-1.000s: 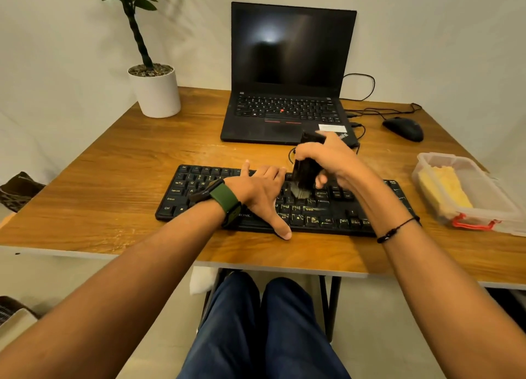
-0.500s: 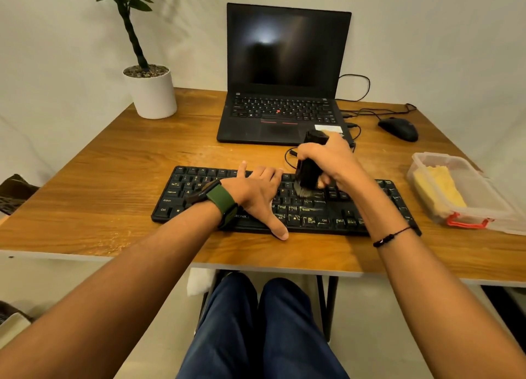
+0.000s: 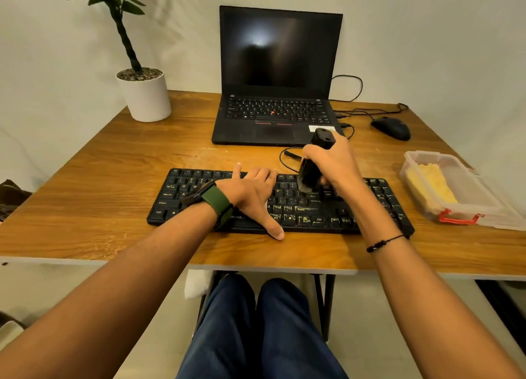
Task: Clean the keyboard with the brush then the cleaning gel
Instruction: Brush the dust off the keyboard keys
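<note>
You sit at a home or small office desk: a wooden table [image 3: 85, 179] against a plain wall carries an open laptop [image 3: 277, 77], a wired mouse [image 3: 392, 127], a separate keyboard [image 3: 313, 208] and a potted plant [image 3: 142, 91].

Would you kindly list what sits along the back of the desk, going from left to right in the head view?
Potted plant → laptop → mouse → plastic container of yellow cleaning gel, farthest right and nearer the front.
</note>
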